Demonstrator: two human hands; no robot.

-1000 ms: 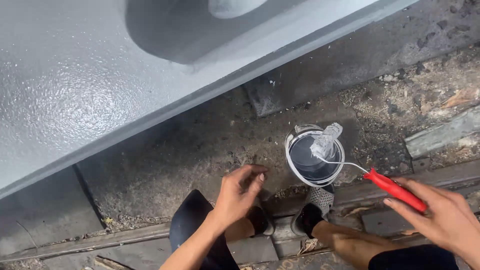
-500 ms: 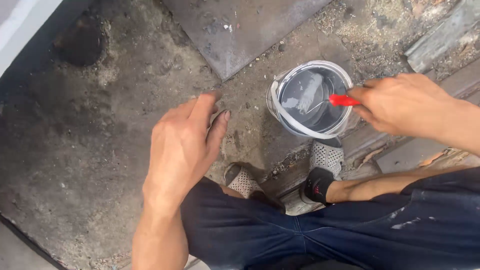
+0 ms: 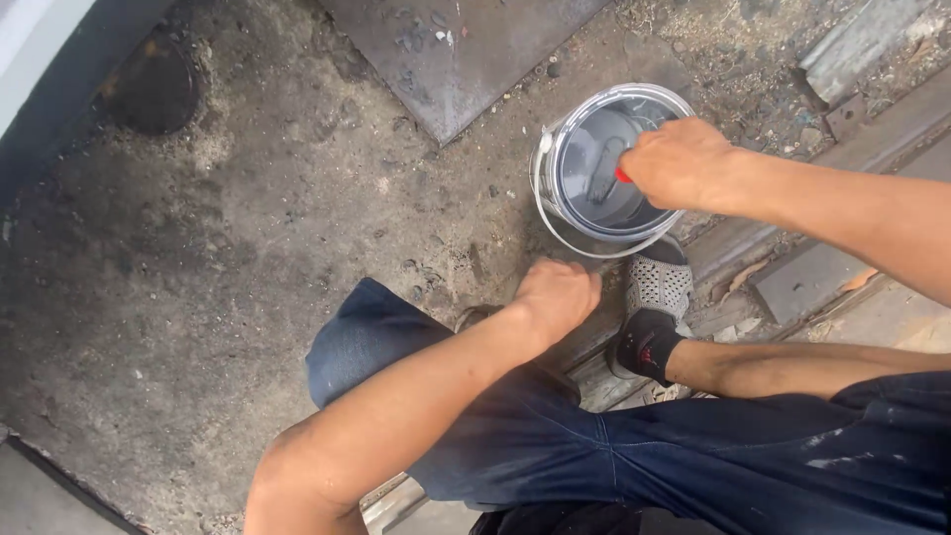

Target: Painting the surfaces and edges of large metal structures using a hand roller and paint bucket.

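Right hand (image 3: 682,163) grips a red handle (image 3: 622,175) over the paint bucket (image 3: 594,213); left hand (image 3: 557,294) fisted beside its rim.

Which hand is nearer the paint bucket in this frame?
Right. The right hand is over the open paint bucket, gripping a red-handled tool that dips inside. The left hand is a loose fist just below the bucket, near the ground and apart from it.

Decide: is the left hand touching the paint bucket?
Apart. The head view shows bare ground between the left hand and the paint bucket.
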